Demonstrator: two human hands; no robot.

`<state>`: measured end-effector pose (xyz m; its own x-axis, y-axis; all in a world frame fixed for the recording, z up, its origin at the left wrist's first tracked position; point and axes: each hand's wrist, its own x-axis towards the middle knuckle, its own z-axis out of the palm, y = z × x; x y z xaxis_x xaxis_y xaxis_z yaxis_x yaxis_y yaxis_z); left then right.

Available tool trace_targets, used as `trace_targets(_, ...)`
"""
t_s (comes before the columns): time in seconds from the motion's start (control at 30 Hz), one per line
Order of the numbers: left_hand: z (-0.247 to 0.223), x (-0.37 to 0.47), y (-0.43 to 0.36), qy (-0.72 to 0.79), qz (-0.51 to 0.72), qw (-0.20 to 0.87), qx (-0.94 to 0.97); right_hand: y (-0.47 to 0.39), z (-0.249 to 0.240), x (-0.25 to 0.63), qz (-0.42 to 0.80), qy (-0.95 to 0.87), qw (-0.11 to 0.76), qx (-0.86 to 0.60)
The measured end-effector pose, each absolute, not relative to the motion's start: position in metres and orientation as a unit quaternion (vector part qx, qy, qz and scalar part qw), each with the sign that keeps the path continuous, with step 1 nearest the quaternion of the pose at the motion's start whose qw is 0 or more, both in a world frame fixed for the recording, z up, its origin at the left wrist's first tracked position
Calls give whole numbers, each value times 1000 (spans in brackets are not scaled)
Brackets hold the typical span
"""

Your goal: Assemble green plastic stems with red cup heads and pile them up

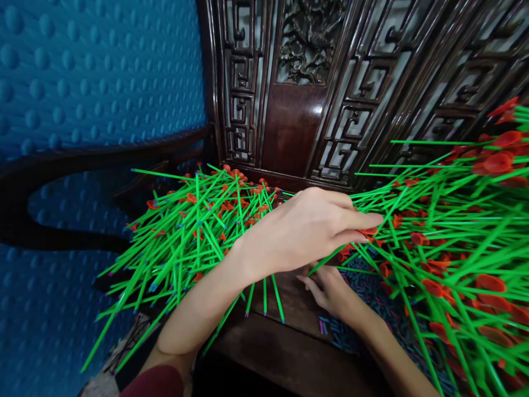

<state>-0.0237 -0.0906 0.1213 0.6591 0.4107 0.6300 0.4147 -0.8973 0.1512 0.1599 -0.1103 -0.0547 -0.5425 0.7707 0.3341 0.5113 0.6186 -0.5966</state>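
Note:
My left hand (306,229) reaches across to the right. Its thumb and fingers close around the red cup-shaped end (369,231) of a green plastic stick. Below it, partly covered by my left hand, my right hand (330,288) pinches the lower part of a green stick (324,261), which seems to be the same one. Its fingertips are half hidden. Just right of both hands lies a large heap of green sticks with red cups (454,220). On the left is another pile of such sticks (177,242), many showing small blue or pink tips.
Many small blue and pink pieces (351,336) lie scattered on the dark wooden seat (281,336). A carved wooden lattice back (295,129) rises behind. To the left are a curved wooden armrest (74,157) and a blue bumpy covering (103,71).

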Motion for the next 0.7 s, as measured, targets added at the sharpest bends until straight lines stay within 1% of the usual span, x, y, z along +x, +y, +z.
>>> trace_targets(0.43, 123, -29, -88, -223, -348, -100, -905, -110, -54, 158, 243, -841, 298, -382)
trace_targets(0.6, 121, -30, -81, -223, -351, -81, -906, -108, -57, 163, 274, -839, 293, -367)
trace_targets(0.7, 123, -33, -79, -235, -405, -60, -882, -107, -52, 169, 348, -804, 290, -384)
